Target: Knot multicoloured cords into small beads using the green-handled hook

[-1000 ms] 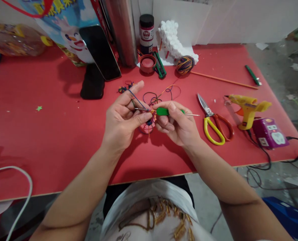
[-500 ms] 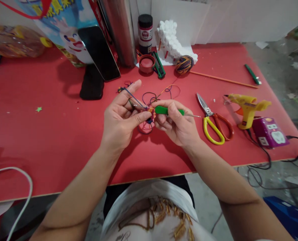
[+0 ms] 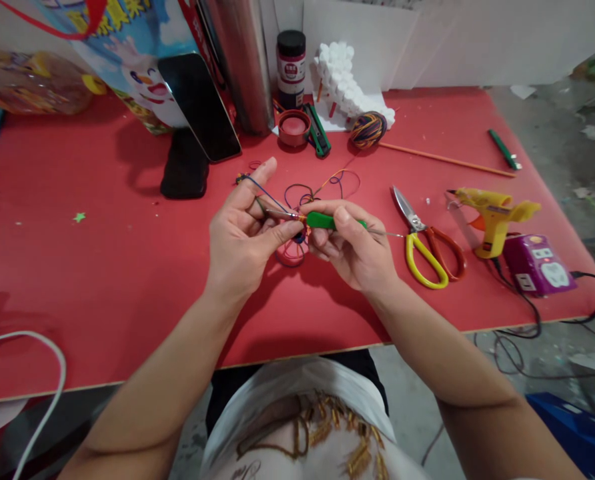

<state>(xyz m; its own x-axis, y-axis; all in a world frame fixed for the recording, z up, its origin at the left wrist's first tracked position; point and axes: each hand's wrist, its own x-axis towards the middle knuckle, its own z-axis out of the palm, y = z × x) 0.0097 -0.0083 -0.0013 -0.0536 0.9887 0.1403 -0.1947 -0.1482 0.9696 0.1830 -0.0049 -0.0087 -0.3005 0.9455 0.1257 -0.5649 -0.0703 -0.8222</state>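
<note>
My right hand (image 3: 356,240) grips a crochet hook (image 3: 322,221) by its green handle, one metal end pointing left and the other sticking out to the right. My left hand (image 3: 250,230) pinches a small piece of multicoloured crochet work (image 3: 305,235) between thumb and fingers, and the hook's left end lies at it. Over the raised left index finger runs a dark blue strand of yarn (image 3: 262,189). Loose loops of yarn lie on the table behind and below the hands. A ball of variegated yarn (image 3: 368,130) rests farther back. The stitches are partly hidden by my fingers.
On the red table (image 3: 127,300), scissors (image 3: 422,243) lie right of my hands, then a yellow glue gun (image 3: 495,213) and a purple power block (image 3: 540,263). Behind stand a phone (image 3: 200,107), a steel flask (image 3: 242,67), a jar (image 3: 291,70) and a green cutter (image 3: 317,130).
The hook has slid slightly left through the work, and more of its metal shaft now lies along my left fingers. Both hands stay nearly in place.
</note>
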